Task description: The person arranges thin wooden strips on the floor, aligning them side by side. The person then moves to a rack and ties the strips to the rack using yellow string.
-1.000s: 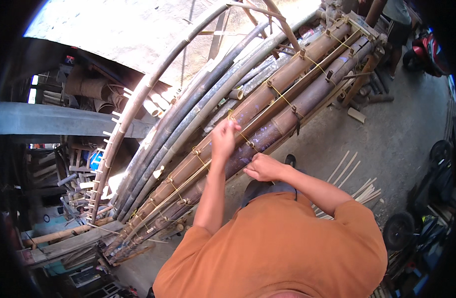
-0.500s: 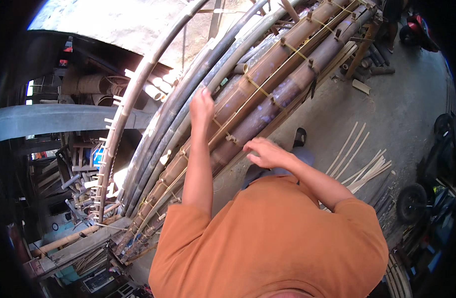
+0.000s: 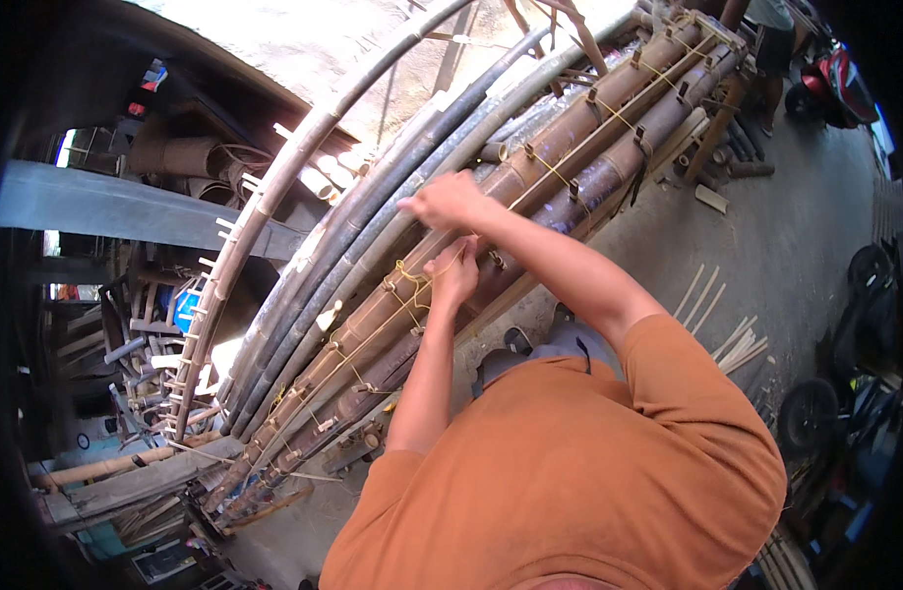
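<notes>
Thick brown bamboo poles point(image 3: 515, 177) lie side by side, running diagonally in front of me, with short pegs standing up along them. Yellow cord point(image 3: 409, 285) crosses them, and a loose tangle of it lies just left of my hands. My left hand point(image 3: 455, 269) is closed low over the bamboo, with the cord at its fingers. Just beyond it, my right hand point(image 3: 450, 202) crosses over to the left, its fingers curled in. Whatever the right hand grips is hidden.
Long curved poles point(image 3: 358, 187) arch along the far side. A bamboo strip ladder-like piece with pegs point(image 3: 247, 226) bends beside them. Pale split strips point(image 3: 739, 346) lie on the concrete floor at right, near a wheel point(image 3: 808, 405). A person point(image 3: 771, 59) stands at the far right by a red motorbike point(image 3: 837, 87).
My right hand has swung left and away from me, past my left hand. The left hand has come back nearer and to the right. A loose tangle of yellow cord now shows beside it.
</notes>
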`<control>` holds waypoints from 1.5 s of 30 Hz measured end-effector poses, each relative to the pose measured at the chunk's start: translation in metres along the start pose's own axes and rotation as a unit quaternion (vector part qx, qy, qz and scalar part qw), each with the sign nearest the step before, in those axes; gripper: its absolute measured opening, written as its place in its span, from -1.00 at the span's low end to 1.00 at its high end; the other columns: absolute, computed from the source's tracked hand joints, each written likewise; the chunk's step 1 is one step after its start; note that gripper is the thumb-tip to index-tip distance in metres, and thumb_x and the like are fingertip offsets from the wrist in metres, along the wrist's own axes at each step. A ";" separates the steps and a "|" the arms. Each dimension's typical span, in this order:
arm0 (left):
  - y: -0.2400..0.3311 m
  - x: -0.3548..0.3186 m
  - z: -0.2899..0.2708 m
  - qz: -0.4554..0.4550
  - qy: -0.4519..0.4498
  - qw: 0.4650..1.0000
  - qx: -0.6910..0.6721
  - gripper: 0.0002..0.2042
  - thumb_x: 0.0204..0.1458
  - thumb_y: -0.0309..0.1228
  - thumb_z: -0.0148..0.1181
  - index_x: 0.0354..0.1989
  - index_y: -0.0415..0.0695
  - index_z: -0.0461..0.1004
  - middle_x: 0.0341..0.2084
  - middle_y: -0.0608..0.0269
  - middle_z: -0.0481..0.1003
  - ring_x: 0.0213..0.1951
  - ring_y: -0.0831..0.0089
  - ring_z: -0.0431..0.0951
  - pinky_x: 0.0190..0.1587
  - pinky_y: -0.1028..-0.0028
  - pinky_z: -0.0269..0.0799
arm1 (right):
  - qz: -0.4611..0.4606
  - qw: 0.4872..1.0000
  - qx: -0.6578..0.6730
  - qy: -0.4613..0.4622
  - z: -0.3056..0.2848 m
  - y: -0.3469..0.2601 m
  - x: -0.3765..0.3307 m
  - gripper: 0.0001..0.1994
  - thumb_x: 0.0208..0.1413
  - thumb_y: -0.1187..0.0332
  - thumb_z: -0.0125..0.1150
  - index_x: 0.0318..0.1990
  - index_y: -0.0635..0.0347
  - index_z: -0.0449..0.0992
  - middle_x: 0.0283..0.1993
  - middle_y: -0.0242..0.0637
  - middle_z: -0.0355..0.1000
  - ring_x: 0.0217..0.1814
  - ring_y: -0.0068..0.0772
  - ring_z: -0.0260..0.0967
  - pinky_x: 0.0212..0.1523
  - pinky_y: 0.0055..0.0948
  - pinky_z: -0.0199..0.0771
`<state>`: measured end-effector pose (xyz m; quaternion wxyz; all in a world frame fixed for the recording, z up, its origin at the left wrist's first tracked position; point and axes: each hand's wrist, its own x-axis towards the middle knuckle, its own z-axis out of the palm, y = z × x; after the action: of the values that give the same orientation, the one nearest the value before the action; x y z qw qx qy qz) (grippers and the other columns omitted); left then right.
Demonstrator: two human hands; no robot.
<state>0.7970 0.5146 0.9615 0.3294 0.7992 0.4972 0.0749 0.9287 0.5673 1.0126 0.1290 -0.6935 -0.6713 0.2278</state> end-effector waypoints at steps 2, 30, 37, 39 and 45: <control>-0.027 0.003 0.015 0.072 0.075 0.994 -0.032 -0.65 0.29 -0.13 -0.09 -0.05 -0.03 0.58 -0.22 0.03 0.61 -0.05 0.04 0.56 0.05 0.04 0.18 | 0.030 0.995 -0.095 -0.008 0.021 0.025 0.010 -0.31 0.31 -0.25 -0.26 -0.08 0.21 0.61 -0.01 -0.02 0.54 0.06 -0.04 0.48 0.09 -0.21 0.40; -0.088 0.038 -0.092 0.071 0.161 0.983 0.042 -0.65 0.24 -0.25 -0.02 -0.05 -0.27 0.54 -0.30 -0.04 0.62 -0.19 0.11 0.64 -0.11 0.25 0.47 | -0.056 0.926 0.372 -0.035 0.170 -0.043 -0.188 -0.71 0.16 0.22 0.19 -0.03 0.14 0.48 -0.09 -0.21 0.49 -0.02 -0.23 0.40 0.06 -0.21 0.38; -0.150 -0.089 -0.070 0.087 0.049 0.990 0.102 -0.74 0.13 -0.30 0.18 -0.10 -0.18 0.37 -0.34 -0.12 0.56 -0.27 -0.05 0.57 -0.17 0.13 0.43 | 0.194 0.388 0.824 0.365 0.189 -0.133 -0.144 -0.82 0.30 0.24 -0.08 -0.26 0.06 0.43 -0.34 -0.47 0.41 -0.28 -0.62 0.32 -0.25 -0.49 0.35; -0.203 -0.074 -0.046 0.179 0.153 0.970 0.067 -0.75 0.13 -0.30 0.19 -0.13 -0.17 0.38 -0.43 -0.05 0.52 -0.36 0.03 0.51 -0.18 0.16 0.41 | -0.019 0.466 0.836 0.289 0.175 -0.175 -0.122 -0.79 0.30 0.30 -0.11 -0.38 0.10 0.37 -0.38 -0.43 0.39 -0.33 -0.60 0.30 -0.28 -0.49 0.32; -0.186 -0.071 -0.057 0.097 0.079 0.989 0.076 -0.70 0.25 -0.21 -0.05 -0.02 -0.08 0.50 -0.22 -0.19 0.56 -0.13 -0.15 0.55 -0.08 -0.01 0.42 | -0.021 0.999 -0.015 0.036 0.107 -0.173 -0.014 -0.32 0.30 -0.25 -0.33 -0.10 0.10 0.65 -0.03 -0.04 0.54 0.08 -0.03 0.48 0.11 0.06 0.33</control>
<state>0.5979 0.5339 0.9087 0.2191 0.8577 0.4461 0.1315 0.7258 0.5509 1.0060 0.1477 -0.6887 -0.6839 0.1899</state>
